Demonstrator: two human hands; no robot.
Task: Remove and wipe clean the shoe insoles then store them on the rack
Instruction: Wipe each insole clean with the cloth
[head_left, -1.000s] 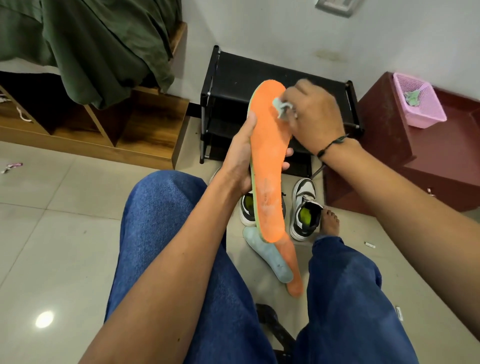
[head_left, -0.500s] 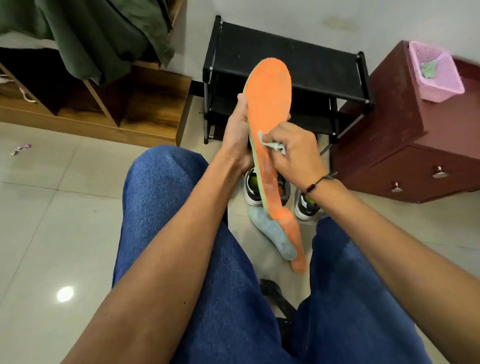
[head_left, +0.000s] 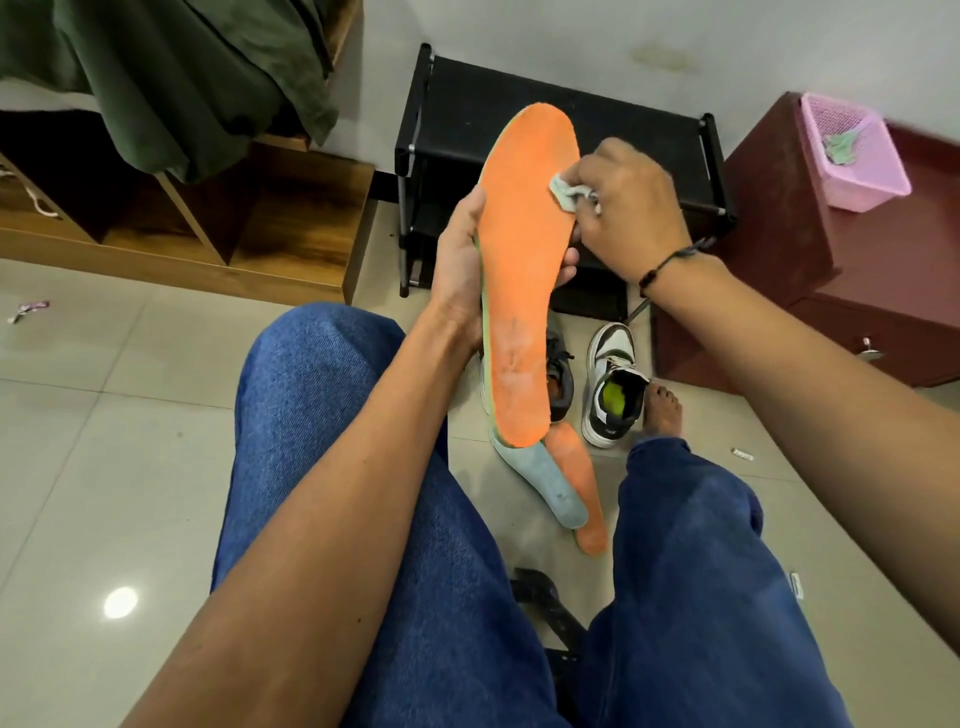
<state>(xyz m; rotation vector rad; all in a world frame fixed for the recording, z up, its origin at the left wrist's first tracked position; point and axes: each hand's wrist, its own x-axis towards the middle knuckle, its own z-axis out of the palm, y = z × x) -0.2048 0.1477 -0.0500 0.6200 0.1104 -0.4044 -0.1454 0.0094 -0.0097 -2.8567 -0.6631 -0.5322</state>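
Observation:
An orange insole (head_left: 524, 270) with a green edge stands upright in front of me. My left hand (head_left: 462, 270) grips it round the middle from the left. My right hand (head_left: 631, 218) pinches a small pale cloth (head_left: 569, 191) against the insole's upper right part. On the floor below lie two more insoles, one orange (head_left: 579, 488) and one grey-blue (head_left: 545, 480). Two sneakers (head_left: 613, 384) stand behind them, the left one partly hidden by the held insole. The black shoe rack (head_left: 639, 130) stands against the wall.
A dark red cabinet (head_left: 810, 249) holds a pink basket (head_left: 857, 156) to the right of the rack. A wooden shelf unit (head_left: 218, 218) with green fabric (head_left: 171, 78) draped over it is on the left. My knees in jeans and a bare foot (head_left: 662, 410) flank the floor insoles.
My right hand with the cloth has moved from the insole's middle up to its upper part. The insole stays held upright in my left hand.

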